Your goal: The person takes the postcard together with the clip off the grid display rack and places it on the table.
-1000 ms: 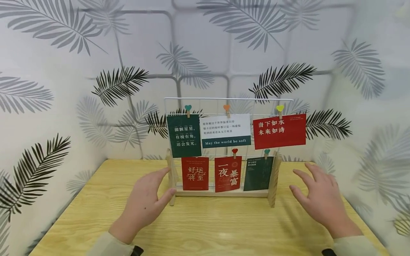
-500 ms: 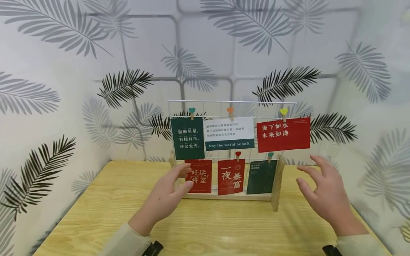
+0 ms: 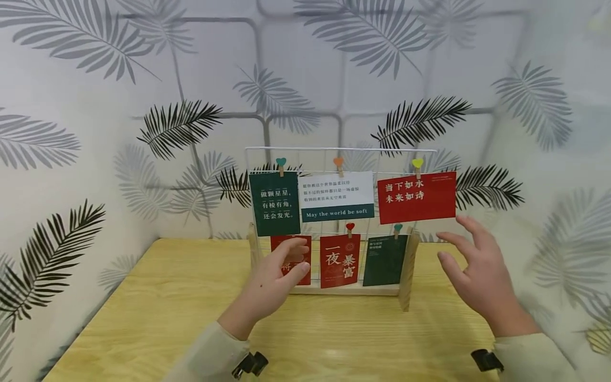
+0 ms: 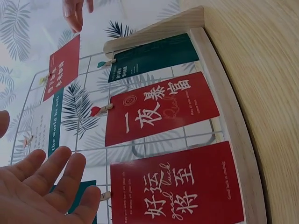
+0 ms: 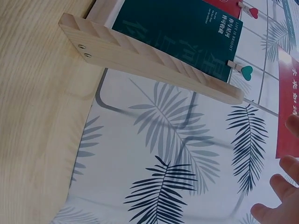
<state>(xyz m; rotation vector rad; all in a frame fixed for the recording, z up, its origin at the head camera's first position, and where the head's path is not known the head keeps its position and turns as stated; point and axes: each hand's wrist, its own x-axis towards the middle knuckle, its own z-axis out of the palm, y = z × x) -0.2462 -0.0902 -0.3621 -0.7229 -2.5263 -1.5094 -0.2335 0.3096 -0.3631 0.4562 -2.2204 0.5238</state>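
A white wire grid rack (image 3: 305, 149) on a wooden base holds several clipped cards. My left hand (image 3: 269, 284) hovers before the lower-left red card (image 4: 187, 186), fingers loosely bent and holding nothing. It hides part of that card in the head view. My right hand (image 3: 484, 278) is raised at the rack's right, its fingers spread. Its fingertips are near the lower right corner of the wide red card (image 3: 415, 199); whether they touch is unclear. A green card (image 3: 276, 204) and a white and teal card (image 3: 337, 192) share the top row with it.
Below hang a middle red card (image 3: 340, 265) and a dark green card (image 3: 384, 260). Heart clips, such as the yellow one (image 3: 417, 163), pin cards to the wire. The wooden end post (image 5: 154, 60) stands on a wood-grain table (image 3: 334, 339). Leaf-patterned wall (image 3: 305, 63) rises behind.
My left hand has moved right, from the rack's left post to before the lower-left red card. My right hand has risen toward the wide red card's corner. The cards hang as before.
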